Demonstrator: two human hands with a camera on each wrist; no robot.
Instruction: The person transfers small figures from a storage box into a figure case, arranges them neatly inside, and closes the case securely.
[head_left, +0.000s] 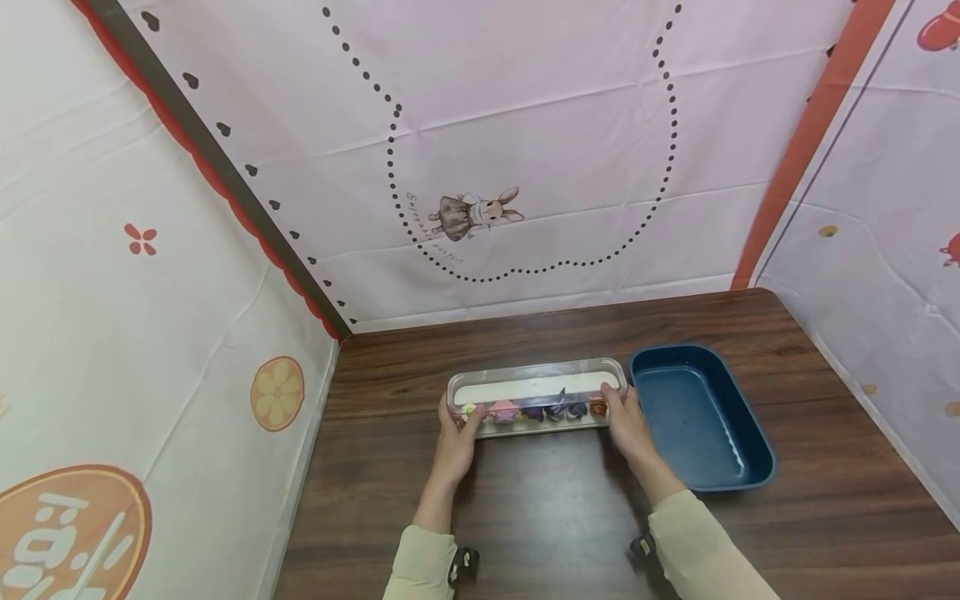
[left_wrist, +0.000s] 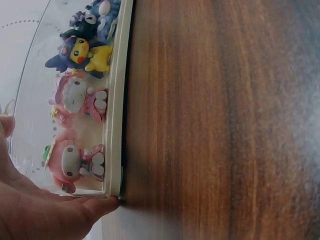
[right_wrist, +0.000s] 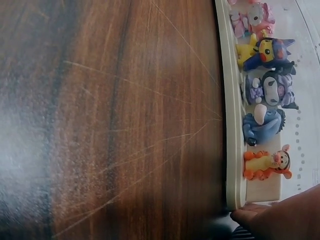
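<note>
A long clear display box (head_left: 536, 368) with a cream base (left_wrist: 116, 120) stands near the middle of the table. Inside it sits a row of small figurines, among them a pink-hooded one (left_wrist: 71, 161), a yellow one in a purple hat (right_wrist: 265, 52), a blue donkey (right_wrist: 262, 125) and an orange tiger (right_wrist: 267, 165). My left hand (head_left: 454, 446) grips the box's left end, thumb on the front and fingers round the side. At the right end my right hand (head_left: 628, 427) holds it the same way, with fingertips by the base's corner in the right wrist view.
Just right of the box, close to my right hand, stands a dark blue rectangular basin (head_left: 678, 400). The dark wood table (head_left: 375, 500) meets a patterned cloth wall (head_left: 525, 150) behind, with more cloth at both sides.
</note>
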